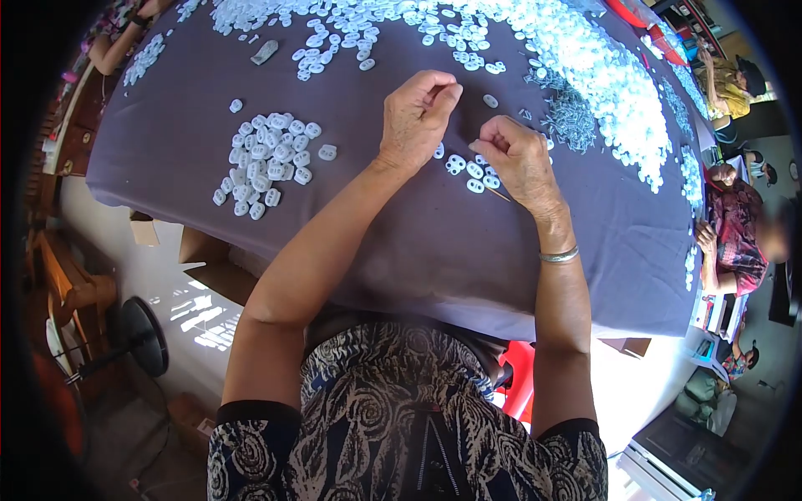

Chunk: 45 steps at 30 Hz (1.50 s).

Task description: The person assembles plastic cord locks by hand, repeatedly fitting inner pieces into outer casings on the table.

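My left hand point(415, 119) is raised over the dark cloth with thumb and fingers pinched together; what it holds, if anything, is too small to name. To its right, my right hand point(520, 159) is also closed in a pinch, its contents hidden. Several small white oval pieces point(474, 170) lie between and below the hands, with a thin brown stick point(498, 194) beside them. A loose pile of similar white pieces point(269, 154) lies to the left. Just beyond my right hand is a heap of small dark metal bits point(570, 118).
A large mass of white pieces point(618, 92) spreads along the far and right side of the cloth-covered table point(368, 250). A grey object point(265, 52) lies at the far left. Other people sit at the right edge; another person's arm point(113, 52) is at the upper left.
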Each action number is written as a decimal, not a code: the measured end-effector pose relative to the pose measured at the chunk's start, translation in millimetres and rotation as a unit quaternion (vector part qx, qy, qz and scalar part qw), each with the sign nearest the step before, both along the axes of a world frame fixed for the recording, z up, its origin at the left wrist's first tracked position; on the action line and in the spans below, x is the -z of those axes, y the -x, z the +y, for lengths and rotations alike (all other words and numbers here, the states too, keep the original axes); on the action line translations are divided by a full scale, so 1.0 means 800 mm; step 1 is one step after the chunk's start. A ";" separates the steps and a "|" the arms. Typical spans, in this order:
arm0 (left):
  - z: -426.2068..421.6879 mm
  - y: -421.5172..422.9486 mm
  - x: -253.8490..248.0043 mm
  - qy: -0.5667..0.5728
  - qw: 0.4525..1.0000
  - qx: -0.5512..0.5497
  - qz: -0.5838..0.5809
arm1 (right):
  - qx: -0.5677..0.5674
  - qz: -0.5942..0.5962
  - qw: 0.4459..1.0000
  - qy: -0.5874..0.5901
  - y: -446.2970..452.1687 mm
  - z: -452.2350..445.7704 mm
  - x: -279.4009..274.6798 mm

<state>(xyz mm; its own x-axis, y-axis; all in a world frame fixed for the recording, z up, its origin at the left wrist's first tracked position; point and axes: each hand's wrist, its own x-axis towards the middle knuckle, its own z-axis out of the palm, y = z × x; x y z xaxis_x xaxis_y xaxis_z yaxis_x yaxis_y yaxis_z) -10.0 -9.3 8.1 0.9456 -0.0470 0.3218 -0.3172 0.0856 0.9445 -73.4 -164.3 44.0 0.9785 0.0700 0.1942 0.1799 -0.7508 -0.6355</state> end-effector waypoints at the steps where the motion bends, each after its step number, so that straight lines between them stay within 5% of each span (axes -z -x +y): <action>1: 0.001 0.002 -0.002 -0.019 0.999 0.030 -0.010 | 0.013 -0.006 1.000 -0.012 0.000 0.000 0.003; 7: 0.005 0.011 -0.006 -0.100 0.980 0.169 -0.043 | 0.030 -0.018 0.976 -0.217 -0.005 -0.008 0.016; 13: 0.006 0.013 -0.005 -0.089 0.978 0.180 -0.064 | -0.005 -0.043 0.970 -0.238 -0.005 -0.007 0.014; 22: 0.003 0.008 0.002 -0.052 0.979 0.198 -0.005 | -0.008 -0.110 0.984 -0.144 -0.003 0.001 0.005; 33: 0.008 0.004 -0.010 0.000 0.980 0.198 0.017 | 0.049 -0.140 0.956 -0.254 -0.013 -0.025 0.015; 40: 0.016 -0.007 -0.004 -0.010 0.990 0.138 -0.009 | -0.038 0.021 0.997 -0.064 0.001 -0.034 -0.007; 45: 0.016 -0.006 -0.007 -0.043 0.991 0.125 -0.007 | -0.021 -0.023 0.998 -0.050 0.003 -0.026 -0.011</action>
